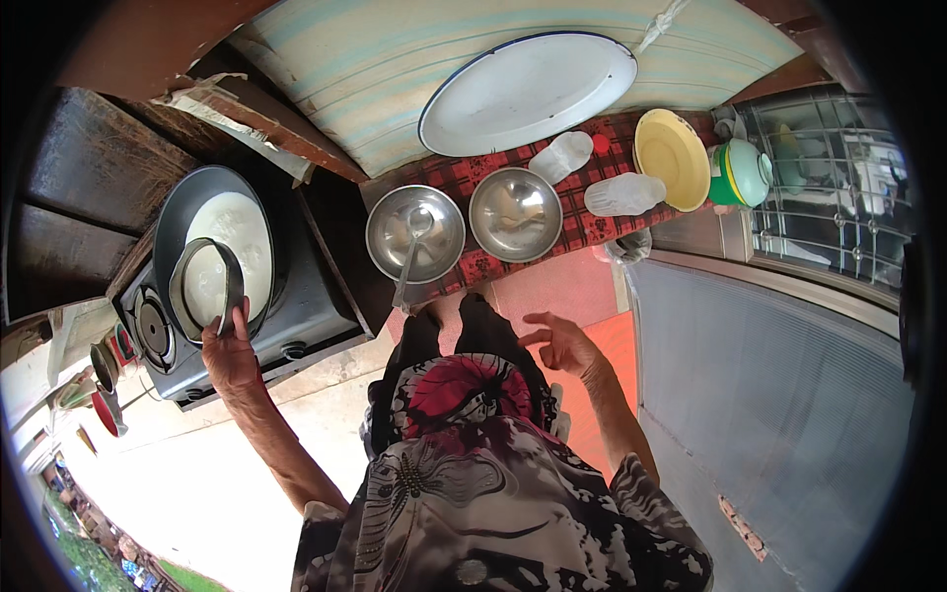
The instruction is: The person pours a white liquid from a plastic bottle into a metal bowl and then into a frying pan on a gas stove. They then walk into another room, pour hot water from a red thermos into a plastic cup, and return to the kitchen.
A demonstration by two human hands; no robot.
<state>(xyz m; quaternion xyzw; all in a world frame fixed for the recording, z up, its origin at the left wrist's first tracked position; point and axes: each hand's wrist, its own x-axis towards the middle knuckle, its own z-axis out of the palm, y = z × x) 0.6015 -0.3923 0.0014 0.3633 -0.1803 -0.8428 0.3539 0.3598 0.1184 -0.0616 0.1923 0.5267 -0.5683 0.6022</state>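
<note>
My left hand (231, 348) grips the rim of a round metal sieve or pan (235, 281), which is tilted over a dark wok (169, 214) holding white liquid (248, 229). Whether white liquid also lies inside the round vessel or shows through it, I cannot tell. The wok is on a gas stove (318, 296). My right hand (558, 344) hangs in the air with its fingers apart, holding nothing. In front of me stand two steel bowls, one (381, 237) with a metal ladle (408, 263) in it, the other (516, 214) beside it.
On the red checked tablecloth (481, 266) lie two plastic bottles (562, 157) (625, 194) near a yellow basin (669, 159). A large white enamel tray (529, 92) leans on the wall behind. Green bowls (740, 174) stand at the right, by a glazed cabinet (821, 192). A second burner (154, 325) is left of the wok.
</note>
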